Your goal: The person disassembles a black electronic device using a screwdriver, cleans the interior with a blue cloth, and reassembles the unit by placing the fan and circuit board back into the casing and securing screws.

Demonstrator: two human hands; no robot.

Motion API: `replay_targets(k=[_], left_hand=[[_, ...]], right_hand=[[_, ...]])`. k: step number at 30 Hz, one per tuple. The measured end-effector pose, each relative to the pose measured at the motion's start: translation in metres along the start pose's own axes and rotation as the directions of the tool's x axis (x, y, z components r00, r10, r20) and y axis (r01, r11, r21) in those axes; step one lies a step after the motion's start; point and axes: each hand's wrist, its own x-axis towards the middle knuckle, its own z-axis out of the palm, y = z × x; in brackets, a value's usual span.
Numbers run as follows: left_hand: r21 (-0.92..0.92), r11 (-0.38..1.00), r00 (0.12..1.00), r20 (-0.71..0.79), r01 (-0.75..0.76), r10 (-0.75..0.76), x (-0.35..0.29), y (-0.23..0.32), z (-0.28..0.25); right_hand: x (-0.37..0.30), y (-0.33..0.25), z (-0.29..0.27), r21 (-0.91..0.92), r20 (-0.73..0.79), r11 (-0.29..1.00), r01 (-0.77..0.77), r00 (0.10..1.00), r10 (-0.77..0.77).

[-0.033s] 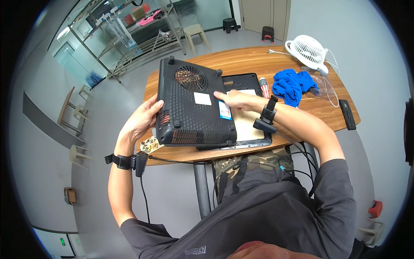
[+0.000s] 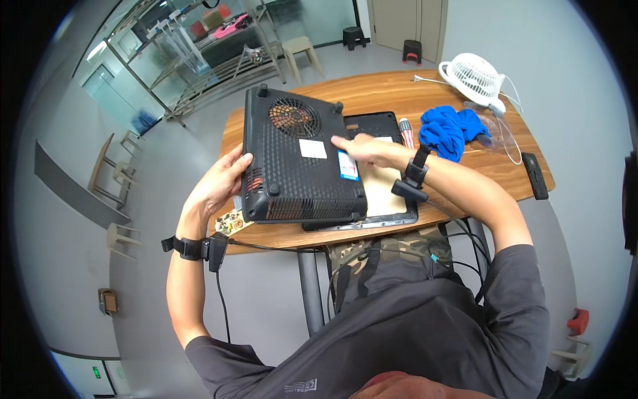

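Observation:
A black plastic appliance housing (image 2: 286, 174), boxy like an induction cooker's base, is tilted up above the table with its vented underside showing. Copper-coloured parts show through its round grille (image 2: 294, 118). At its left edge my left hand (image 2: 216, 183) is closed, thumb on the underside and fingers mostly hidden behind. My right hand (image 2: 373, 150) holds the right edge, one digit laid on the underside between two labels; its other fingers are largely hidden. Behind and beneath lies a black-framed panel (image 2: 373, 123) with a cream sheet (image 2: 385, 193).
On the wooden table (image 2: 292, 84), a circuit board (image 2: 232, 223) pokes out at the near left. A screwdriver with a striped handle (image 2: 407, 133), blue cloth (image 2: 448, 133), white fan (image 2: 473, 78) and black power strip (image 2: 534, 176) lie rightward. Cables (image 2: 472, 243) hang from my wrist straps.
The housing has shifted very slightly, its near edge a touch higher. My right hand has moved a little along with it; my left hand keeps its hold.

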Motion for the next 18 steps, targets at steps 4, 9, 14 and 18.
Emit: replay_targets(k=[4,9,14,18], left_hand=[[-0.055,0.998,0.999,0.032,0.023,-0.021,0.01,-0.01,0.016],[-0.175,0.977,0.979,0.181,0.121,-0.089,0.057,-0.041,0.044],[-0.146,0.978,0.97,0.212,0.148,-0.115,0.087,-0.055,0.052],[-0.066,0.982,0.968,0.195,0.176,-0.161,0.093,-0.062,0.057]], right_hand=[[-0.027,-0.022,-0.044,-0.097,-0.035,0.993,-0.071,0.997,0.068],[-0.039,-0.001,-0.089,-0.214,-0.04,0.966,-0.147,0.989,0.141],[-0.054,0.022,-0.085,-0.165,-0.111,0.969,-0.183,0.98,0.167],[-0.05,0.05,-0.08,-0.11,-0.061,0.982,-0.153,0.987,0.147]])
